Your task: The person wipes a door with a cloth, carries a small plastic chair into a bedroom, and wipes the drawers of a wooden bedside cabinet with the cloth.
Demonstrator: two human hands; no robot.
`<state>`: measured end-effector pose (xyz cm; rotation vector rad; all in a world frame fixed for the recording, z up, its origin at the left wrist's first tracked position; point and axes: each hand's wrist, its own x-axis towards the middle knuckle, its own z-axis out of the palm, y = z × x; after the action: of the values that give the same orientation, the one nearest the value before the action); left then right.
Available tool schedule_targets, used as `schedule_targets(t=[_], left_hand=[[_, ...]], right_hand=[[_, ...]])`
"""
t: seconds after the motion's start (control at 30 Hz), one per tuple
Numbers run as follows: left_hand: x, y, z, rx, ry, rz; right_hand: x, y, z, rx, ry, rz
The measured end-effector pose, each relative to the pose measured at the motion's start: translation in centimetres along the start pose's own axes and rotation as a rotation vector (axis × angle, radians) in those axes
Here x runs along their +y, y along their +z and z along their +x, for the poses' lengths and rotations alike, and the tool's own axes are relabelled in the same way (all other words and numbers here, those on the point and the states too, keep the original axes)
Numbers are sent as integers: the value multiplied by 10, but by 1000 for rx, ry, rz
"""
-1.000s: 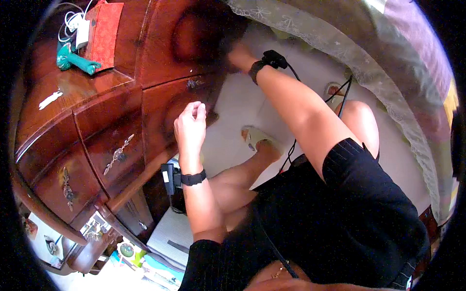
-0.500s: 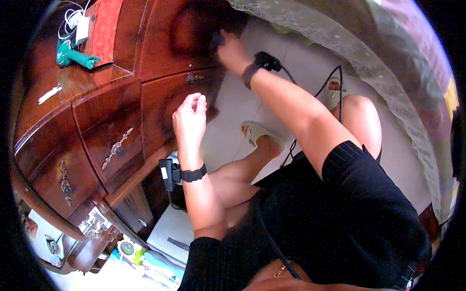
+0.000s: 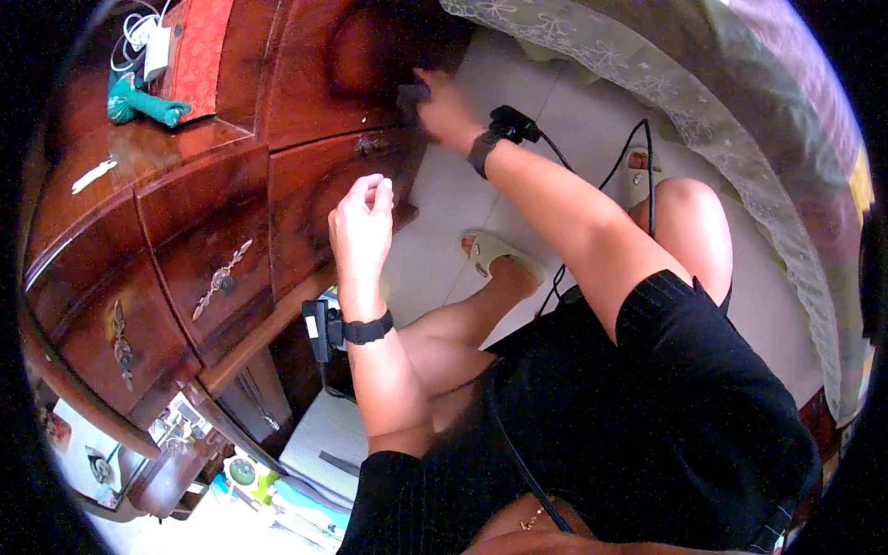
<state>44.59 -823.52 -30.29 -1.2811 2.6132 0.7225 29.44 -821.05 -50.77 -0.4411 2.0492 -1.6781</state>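
Observation:
My right hand [image 3: 449,113] grips a dark cloth [image 3: 413,98] at the lower front of the reddish-brown wooden cabinet [image 3: 319,102]. The fingers wrap partly round the cloth, and one finger points out above it. My left hand [image 3: 363,220] is raised in front of a drawer, with its fingers curled together and nothing visible between them. A small metal handle [image 3: 372,145] lies between the two hands on the cabinet front. Both wrists wear black straps with small devices.
On the cabinet top are a teal object [image 3: 148,104], a white adapter with cables [image 3: 157,54], a red cloth [image 3: 199,60] and a white strip [image 3: 94,176]. A lace-edged bed cover [image 3: 740,171] hangs at the right. Black cables [image 3: 651,176] loop near my slippered feet.
My right hand has moved left and then slightly down along the cabinet front, and the dark cloth in it has become visible. My left hand has risen slightly.

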Motion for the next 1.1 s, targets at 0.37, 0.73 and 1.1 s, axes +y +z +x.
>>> schedule_targets(t=[0.37,0.73,1.1], left_hand=[[-1,-2,-1,-3,-1,-3],[3,-3,-2,-13,-30,9],[3,3,-1,-11,-11,-10]], right_hand=[[4,2,6,68,-23,58],[2,1,10,119,-64,3],[6,4,9,76,-12,-6]])
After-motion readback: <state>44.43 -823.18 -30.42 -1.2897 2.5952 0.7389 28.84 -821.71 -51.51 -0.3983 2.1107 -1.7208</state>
